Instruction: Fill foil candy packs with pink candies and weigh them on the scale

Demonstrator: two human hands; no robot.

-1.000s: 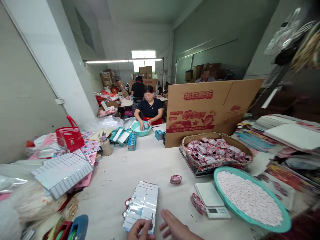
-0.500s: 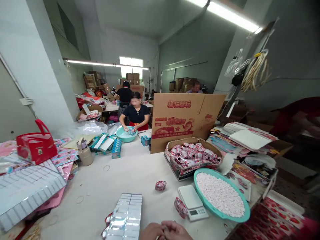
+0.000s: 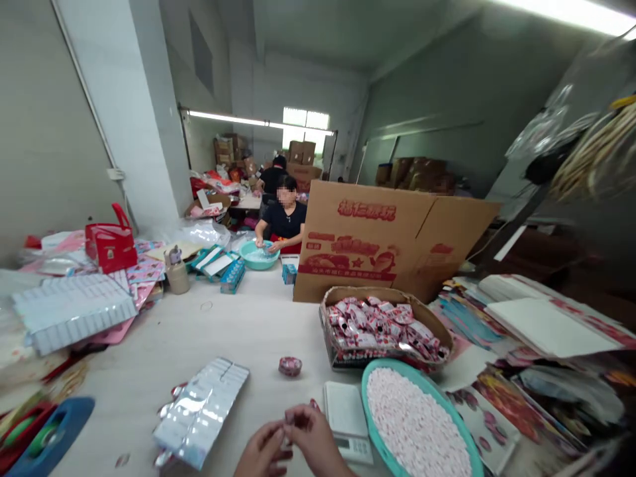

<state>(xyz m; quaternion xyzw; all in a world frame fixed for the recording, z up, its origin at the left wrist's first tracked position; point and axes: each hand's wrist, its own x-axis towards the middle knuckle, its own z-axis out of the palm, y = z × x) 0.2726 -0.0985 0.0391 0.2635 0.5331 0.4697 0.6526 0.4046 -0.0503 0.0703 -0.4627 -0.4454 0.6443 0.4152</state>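
Note:
At the bottom middle, my left hand [image 3: 264, 450] and my right hand [image 3: 315, 437] meet with fingertips pinched together. Whatever sits between those fingertips is too small and blurred to name. Just right of my hands lies a white digital scale [image 3: 344, 417], with a turquoise basin [image 3: 370, 424] full of small whitish pieces [image 3: 417, 417] beside it. One red-and-pink wrapped packet [image 3: 290, 366] rests on the table beyond my hands. To their left is a shiny, clear-wrapped block of pale boxes [image 3: 203, 411], with bits of red packets showing along its left side.
A cardboard box [image 3: 342, 358] of similar packets stands behind the basin, before an upright brown carton panel [image 3: 368, 238]. Across the table [image 3: 238, 331] a co-worker [image 3: 285, 218] handles another turquoise basin [image 3: 259, 257]. A blue tape dispenser [image 3: 69, 430] lies front left; stacked printed sheets [image 3: 551, 318] lie right.
The view has turned right, so most things shift leftward. My hands show more fully, still together. The packet that lay against the scale is no longer plainly visible behind my right hand.

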